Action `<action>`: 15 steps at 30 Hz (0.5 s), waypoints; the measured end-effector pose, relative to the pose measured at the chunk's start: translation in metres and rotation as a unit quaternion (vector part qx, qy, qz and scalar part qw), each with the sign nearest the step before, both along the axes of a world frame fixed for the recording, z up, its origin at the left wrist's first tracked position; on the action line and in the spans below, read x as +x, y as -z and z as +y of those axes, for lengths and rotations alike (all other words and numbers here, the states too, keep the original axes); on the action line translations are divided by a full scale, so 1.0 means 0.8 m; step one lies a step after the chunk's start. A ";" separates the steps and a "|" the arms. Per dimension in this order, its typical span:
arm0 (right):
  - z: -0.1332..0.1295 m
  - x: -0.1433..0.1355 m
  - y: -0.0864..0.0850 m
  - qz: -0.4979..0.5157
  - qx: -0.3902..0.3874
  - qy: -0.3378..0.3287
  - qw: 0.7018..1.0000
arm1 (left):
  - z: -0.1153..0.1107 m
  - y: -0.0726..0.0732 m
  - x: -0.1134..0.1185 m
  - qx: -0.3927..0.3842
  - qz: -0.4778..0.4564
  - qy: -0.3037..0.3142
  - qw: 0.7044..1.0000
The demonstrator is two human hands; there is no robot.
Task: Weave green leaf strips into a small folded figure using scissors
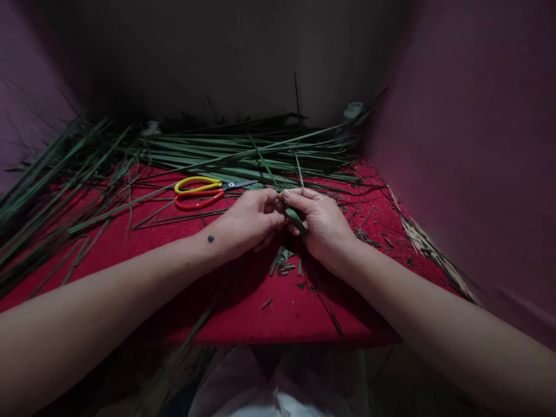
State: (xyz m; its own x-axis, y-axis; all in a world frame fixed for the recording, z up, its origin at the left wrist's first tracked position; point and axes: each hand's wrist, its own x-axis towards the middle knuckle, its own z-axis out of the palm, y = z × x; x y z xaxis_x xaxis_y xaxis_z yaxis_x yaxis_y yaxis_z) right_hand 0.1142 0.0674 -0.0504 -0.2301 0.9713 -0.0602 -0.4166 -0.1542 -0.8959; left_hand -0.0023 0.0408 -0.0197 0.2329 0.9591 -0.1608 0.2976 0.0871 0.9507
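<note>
A: What are the two hands doing?

B: The left hand (249, 220) and the right hand (319, 223) are meeting in the middle of the desk (243, 307). Their fingers (299, 194) are closing on one green leaf strip (296, 219). The strip is bending between the hands, and its thin end is pointing up and away.

A: What is lying around them?

B: Scissors (204, 193) with one yellow handle and one red handle are lying just behind the left hand, not touching it. A big pile of long green leaves (243, 150) is lying along the back of the desk. More leaves (47, 197) are spreading out on the left side. Little cut bits (284, 263) are lying right under the hands.

A: Is there room to move?

B: The red cloth in front of the hands is mostly bare up to the near edge. On the right, a wall (469, 174) is standing close, with dry scraps (428, 249) lying along that edge. A small pale thing (353, 110) is sitting in the back corner, too dark to tell what it is.
</note>
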 end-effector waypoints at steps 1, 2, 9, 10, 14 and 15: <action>0.000 0.000 0.000 -0.001 0.000 -0.001 1.000 | 0.000 -0.001 0.000 -0.013 -0.006 -0.007 1.000; 0.000 0.000 0.000 -0.002 0.001 -0.003 1.000 | -0.001 -0.002 0.000 -0.029 -0.018 -0.010 0.999; -0.002 0.002 0.000 0.014 0.000 -0.028 1.000 | 0.006 0.007 -0.007 -0.054 -0.059 0.006 0.997; -0.002 0.002 0.000 0.016 0.001 -0.031 0.999 | 0.006 0.009 -0.007 -0.055 -0.067 -0.003 0.996; -0.001 0.004 0.002 0.011 0.012 -0.044 0.999 | 0.004 0.013 -0.003 -0.044 -0.082 -0.032 0.995; 0.000 0.004 0.003 0.014 0.016 -0.046 0.999 | 0.003 0.013 -0.002 -0.041 -0.085 -0.035 0.995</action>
State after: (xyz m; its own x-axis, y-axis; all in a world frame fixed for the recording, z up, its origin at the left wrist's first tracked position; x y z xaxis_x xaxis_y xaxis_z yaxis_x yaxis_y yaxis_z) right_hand 0.1178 0.0674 -0.0525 -0.3201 0.9471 -0.0217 -0.4264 -0.1645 -0.8895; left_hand -0.0037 0.0434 -0.0299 0.1967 0.9592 -0.2032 0.1239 0.1813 0.9756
